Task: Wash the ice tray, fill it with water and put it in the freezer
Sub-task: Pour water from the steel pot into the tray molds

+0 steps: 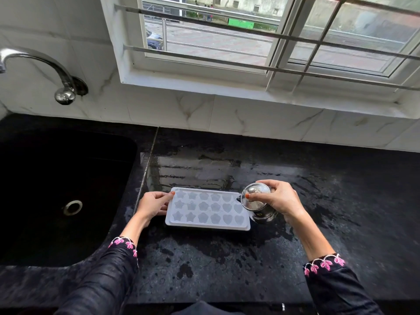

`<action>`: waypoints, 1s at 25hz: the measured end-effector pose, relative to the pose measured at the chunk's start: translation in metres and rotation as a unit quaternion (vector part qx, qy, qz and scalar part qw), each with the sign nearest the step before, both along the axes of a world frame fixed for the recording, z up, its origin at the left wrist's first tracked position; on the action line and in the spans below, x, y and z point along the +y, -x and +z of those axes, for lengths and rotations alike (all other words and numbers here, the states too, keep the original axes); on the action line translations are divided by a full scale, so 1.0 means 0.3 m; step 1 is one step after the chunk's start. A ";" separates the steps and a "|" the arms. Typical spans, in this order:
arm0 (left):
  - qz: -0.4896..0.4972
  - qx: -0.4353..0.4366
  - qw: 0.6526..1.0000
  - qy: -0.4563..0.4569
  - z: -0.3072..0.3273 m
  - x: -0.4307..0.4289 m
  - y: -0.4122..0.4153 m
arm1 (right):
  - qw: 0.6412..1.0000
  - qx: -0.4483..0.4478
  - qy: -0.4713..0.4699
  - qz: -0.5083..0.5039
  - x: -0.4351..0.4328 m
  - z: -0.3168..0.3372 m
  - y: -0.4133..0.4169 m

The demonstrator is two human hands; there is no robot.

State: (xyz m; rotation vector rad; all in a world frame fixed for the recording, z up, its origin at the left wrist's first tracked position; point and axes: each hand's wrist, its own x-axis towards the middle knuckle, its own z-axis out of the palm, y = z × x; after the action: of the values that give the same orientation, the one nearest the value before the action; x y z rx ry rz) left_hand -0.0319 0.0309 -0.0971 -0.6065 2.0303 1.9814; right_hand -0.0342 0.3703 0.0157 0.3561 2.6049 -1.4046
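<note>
A white ice tray (pixel 208 209) with star, flower and heart moulds lies flat on the wet black counter (pixel 227 258). My left hand (pixel 154 204) grips the tray's left edge with thumb on the rim. My right hand (pixel 280 200) holds a lidded steel and glass jug (pixel 256 204) by its handle side, thumb pressed on the lid. The jug is tilted with its spout over the tray's right end. Whether water lies in the moulds is hard to tell.
A black sink (pixel 56 196) with a round drain sits to the left, a steel tap (pixel 45 71) above it on the marble wall. A barred window (pixel 261 37) runs along the back. Water patches cover the counter around the tray.
</note>
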 end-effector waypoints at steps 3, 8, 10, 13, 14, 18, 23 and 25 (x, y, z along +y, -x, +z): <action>-0.002 -0.002 1.000 0.001 0.002 -0.002 -0.001 | 1.000 -0.001 0.005 0.000 0.002 -0.002 0.002; -0.005 -0.002 1.000 0.001 0.000 -0.004 0.000 | 1.000 -0.001 0.017 -0.001 0.001 -0.003 0.001; -0.005 -0.003 1.000 0.004 0.000 -0.004 -0.001 | 1.000 -0.003 0.022 -0.005 0.003 -0.003 0.001; -0.005 -0.004 1.000 0.005 -0.002 -0.004 -0.001 | 0.999 -0.011 0.033 -0.021 0.014 -0.008 0.003; -0.005 -0.004 1.000 0.005 -0.001 -0.003 0.000 | 0.999 -0.013 0.036 -0.025 0.019 -0.008 0.002; 0.000 -0.005 1.000 -0.008 0.001 0.001 -0.001 | 0.999 -0.011 0.032 -0.040 0.040 -0.019 -0.004; 0.000 -0.002 1.000 -0.005 0.003 0.002 -0.002 | 0.999 -0.012 0.001 -0.047 0.053 -0.020 -0.018; 0.000 -0.002 1.000 -0.006 0.007 0.005 -0.002 | 0.999 -0.014 -0.009 -0.046 0.054 -0.015 -0.022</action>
State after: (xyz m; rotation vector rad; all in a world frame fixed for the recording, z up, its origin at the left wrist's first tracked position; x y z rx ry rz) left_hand -0.0312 0.0323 -0.0950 -0.6058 2.0149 1.9899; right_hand -0.0274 0.3865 0.0111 0.5012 2.6124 -1.3941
